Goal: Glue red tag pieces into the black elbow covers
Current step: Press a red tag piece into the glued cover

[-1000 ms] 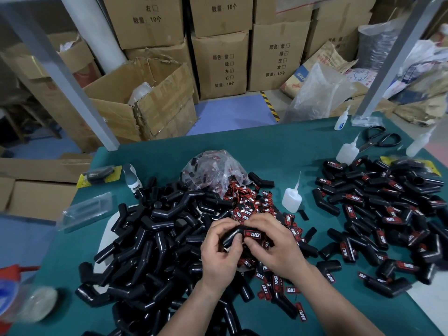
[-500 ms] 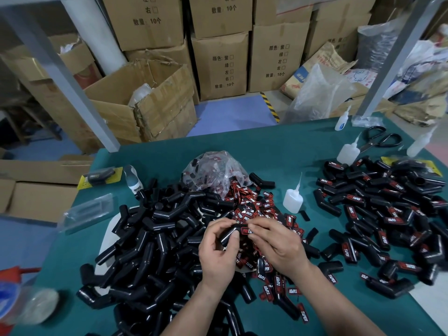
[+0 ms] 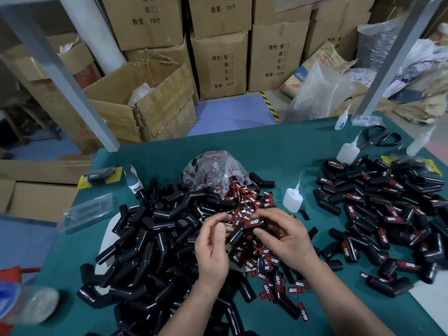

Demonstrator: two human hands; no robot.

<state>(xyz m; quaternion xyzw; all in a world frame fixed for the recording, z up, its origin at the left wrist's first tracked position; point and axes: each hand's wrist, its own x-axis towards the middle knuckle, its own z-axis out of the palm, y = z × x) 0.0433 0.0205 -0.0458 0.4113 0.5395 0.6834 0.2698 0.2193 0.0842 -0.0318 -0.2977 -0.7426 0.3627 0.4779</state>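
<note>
Landmark: the small white glue bottle (image 3: pixel 292 200), upright near the middle of the green table (image 3: pixel 266 151).

Just left of that bottle and nearer the camera, gripped in the right hand (image 3: pixel 286 238), thumb beneath and fingers curled over the top: one black elbow cover (image 3: pixel 236 235), tilted, with a red TAPER tag (image 3: pixel 253 223) lying on its upper leg. Lifted clear of the table.

On the far side of the cover from the bottle: the left hand (image 3: pixel 213 248), fingers curled above the cover's lower leg, thumb close against it. Cannot tell whether gripping or only touching.

Directly below both hands and reaching up to the bottle's left side: a scatter of loose red tags (image 3: pixel 266 260). Left of the bottle and a little farther back, touching that scatter: a crumpled clear plastic bag (image 3: pixel 213 170) with more tags inside.

Well left of the bottle: a heap of untagged black covers (image 3: pixel 150 238). Right of the bottle, apart from it: a spread of tagged covers (image 3: pixel 388 214). Beyond that spread, far right of the bottle: a second glue bottle (image 3: pixel 348 152) beside black scissors (image 3: pixel 380 139).
</note>
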